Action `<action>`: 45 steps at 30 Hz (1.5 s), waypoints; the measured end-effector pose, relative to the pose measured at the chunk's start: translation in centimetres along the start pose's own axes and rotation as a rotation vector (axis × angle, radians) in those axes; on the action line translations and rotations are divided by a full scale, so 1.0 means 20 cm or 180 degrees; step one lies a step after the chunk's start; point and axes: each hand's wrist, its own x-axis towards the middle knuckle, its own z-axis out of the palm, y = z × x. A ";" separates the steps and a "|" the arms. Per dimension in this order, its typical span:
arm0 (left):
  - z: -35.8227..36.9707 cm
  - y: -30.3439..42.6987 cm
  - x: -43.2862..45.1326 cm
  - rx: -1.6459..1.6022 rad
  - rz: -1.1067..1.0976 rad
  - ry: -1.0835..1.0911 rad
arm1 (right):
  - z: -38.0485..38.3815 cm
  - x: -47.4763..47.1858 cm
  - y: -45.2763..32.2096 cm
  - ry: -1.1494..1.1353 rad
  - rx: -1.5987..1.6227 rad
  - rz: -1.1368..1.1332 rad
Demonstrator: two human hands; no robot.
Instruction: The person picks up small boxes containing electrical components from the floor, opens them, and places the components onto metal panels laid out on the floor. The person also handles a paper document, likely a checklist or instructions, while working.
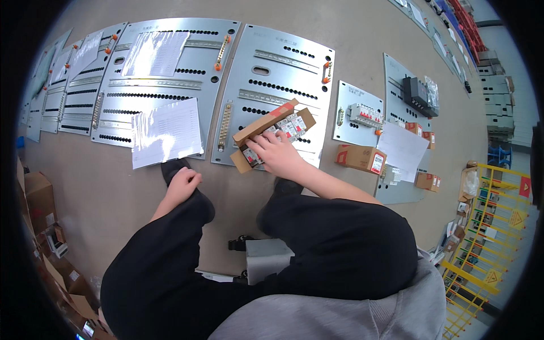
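My right hand (278, 157) reaches into an open cardboard carton (265, 121) lying on a metal mounting plate (293, 59). Its fingers rest over a row of white miniature circuit breakers (291, 127) with red toggles; whether they grip one is hidden. More breakers show in the carton's lower left end, beside the fingers. My left hand (182, 185) hangs by my left knee, fingers curled, with nothing visible in it. Just beyond it, a printed sheet in a shiny sleeve (168, 131) lies over the lower edge of the neighbouring plate (165, 91).
Rightward lie a small plate with breakers (365, 115), a closed carton (361, 158), a sheet of paper (401, 148) and a large black breaker (416, 95). Yellow barrier rails (480, 229) stand at far right. Cardboard boxes (40, 195) line the left. My feet are close to the plates.
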 end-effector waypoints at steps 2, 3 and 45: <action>0.04 0.03 0.00 -0.0373 -0.0355 0.0231 | 0.01 0.02 0.03 0.0073 -0.0352 -0.0295; 0.04 0.05 -0.01 -0.0541 -0.0570 0.0368 | -0.02 0.04 0.03 -0.0025 -0.0256 -0.0371; -0.04 0.14 -0.08 0.0713 -0.0350 0.1138 | 0.25 1.30 1.40 -0.0953 -0.0086 0.1499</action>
